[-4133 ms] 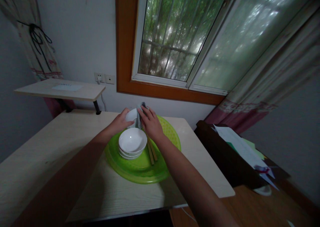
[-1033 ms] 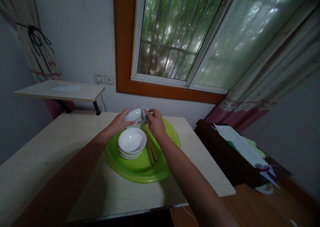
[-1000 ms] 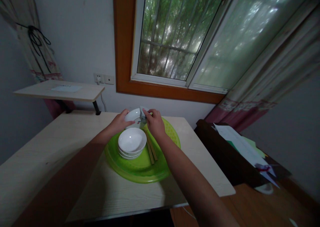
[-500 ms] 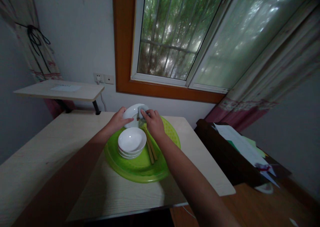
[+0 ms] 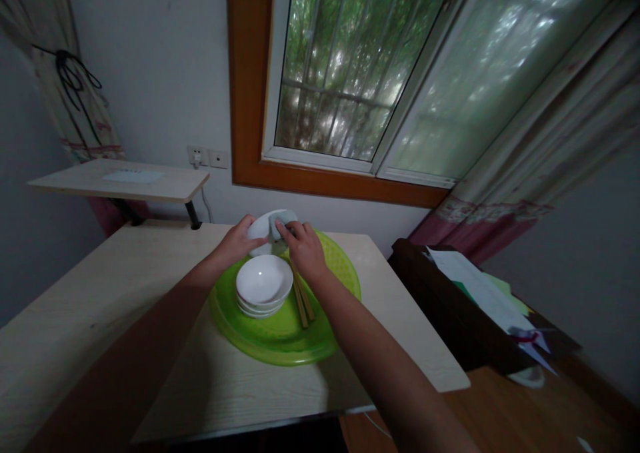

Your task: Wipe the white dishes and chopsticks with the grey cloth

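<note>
My left hand [image 5: 239, 241] grips a white bowl [image 5: 262, 225] held tilted above the far side of a round green tray [image 5: 280, 346]. Closed on a small grey cloth [image 5: 278, 222], my right hand [image 5: 303, 253] presses it against the bowl's inside. A stack of white bowls [image 5: 263, 285] stands on the tray just below both hands. Wooden chopsticks [image 5: 303, 301] lie on the tray to the right of the stack, partly under my right wrist.
The tray rests on a pale wooden table [image 5: 90, 306] beneath a window [image 5: 345, 73]. A small raised shelf [image 5: 120, 180] stands at the back left. A dark cabinet with papers [image 5: 475, 293] sits to the right of the table.
The bowl in my left hand has tipped more upright and turned. My right hand with the cloth has shifted a little left across the bowl. The stack and chopsticks have stayed put.
</note>
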`<state>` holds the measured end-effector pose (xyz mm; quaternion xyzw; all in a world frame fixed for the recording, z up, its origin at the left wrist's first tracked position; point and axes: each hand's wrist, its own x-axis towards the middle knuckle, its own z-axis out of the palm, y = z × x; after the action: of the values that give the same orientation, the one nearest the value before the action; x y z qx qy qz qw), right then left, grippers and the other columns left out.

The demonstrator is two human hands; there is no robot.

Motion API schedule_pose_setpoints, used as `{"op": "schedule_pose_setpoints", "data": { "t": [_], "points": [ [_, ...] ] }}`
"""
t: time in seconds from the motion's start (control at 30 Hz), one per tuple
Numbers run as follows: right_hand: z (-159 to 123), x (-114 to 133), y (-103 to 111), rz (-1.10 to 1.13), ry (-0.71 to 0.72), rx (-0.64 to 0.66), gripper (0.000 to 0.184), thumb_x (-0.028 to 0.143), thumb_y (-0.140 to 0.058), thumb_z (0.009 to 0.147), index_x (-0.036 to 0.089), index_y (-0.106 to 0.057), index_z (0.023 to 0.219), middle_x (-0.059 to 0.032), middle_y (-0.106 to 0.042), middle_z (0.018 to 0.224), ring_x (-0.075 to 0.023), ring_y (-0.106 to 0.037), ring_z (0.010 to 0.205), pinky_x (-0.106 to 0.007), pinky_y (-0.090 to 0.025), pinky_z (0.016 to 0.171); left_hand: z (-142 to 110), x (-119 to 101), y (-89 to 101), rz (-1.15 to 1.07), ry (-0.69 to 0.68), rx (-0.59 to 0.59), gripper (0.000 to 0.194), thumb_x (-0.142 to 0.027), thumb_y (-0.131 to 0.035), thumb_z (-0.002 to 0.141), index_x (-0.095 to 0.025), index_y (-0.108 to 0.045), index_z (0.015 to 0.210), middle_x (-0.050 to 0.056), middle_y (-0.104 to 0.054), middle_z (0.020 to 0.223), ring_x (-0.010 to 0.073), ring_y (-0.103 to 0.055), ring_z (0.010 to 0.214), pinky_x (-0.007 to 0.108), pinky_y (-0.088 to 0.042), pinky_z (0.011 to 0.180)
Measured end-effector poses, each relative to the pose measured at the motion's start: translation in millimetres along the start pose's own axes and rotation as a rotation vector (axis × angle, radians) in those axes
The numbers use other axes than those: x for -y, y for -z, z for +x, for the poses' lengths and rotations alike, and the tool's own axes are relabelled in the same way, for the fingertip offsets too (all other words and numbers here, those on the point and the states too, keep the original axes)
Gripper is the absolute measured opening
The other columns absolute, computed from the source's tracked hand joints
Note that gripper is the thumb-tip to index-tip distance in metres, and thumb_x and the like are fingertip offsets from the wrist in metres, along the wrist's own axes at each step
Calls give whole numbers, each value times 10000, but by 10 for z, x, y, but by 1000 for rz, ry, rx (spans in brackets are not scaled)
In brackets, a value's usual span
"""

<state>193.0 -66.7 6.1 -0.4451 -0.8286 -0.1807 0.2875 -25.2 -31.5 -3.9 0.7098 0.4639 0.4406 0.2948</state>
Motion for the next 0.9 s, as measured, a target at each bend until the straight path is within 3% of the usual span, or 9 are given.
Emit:
{"op": "schedule_pose_setpoints", "data": {
  "t": [0.2,0.5,0.67,0.9],
  "points": [
    [10,-134,-55,-65,-79,-47,608,58,-452,934,319,-465,1483,-104,-588,1169,-280,-480,974,-408,-477,821,-8,4,-4,35,-30,10,382,-433,-706,713,-207,-498,940,-1,-591,864,187,-574,800,278,-431,677],
    [20,141,63,-77,128,76,547,221,-510,994,367,-399,1510,-82,-581,1273,-266,-486,1043,-396,-437,895,-22,-32,-1,6,-70,38,346,-379,-683,729,-190,-516,966,-1,-605,857,181,-574,790,274,-433,689],
    [43,37,-5,-44,-42,-12,532,188,-496,980,346,-452,1486,-87,-585,1202,-255,-497,1008,-369,-446,875,8,27,-9,15,-65,21,386,-415,-722,713,-195,-506,947,-17,-576,824,176,-560,776,269,-431,682],
    [9,-257,-139,193,-319,-150,474,140,-443,933,244,-588,1372,-90,-566,1095,-238,-512,1010,-359,-463,922,4,59,-5,-51,-38,17,390,-393,-730,724,-197,-504,974,0,-599,910,182,-592,848,279,-457,725]
  ]
}}
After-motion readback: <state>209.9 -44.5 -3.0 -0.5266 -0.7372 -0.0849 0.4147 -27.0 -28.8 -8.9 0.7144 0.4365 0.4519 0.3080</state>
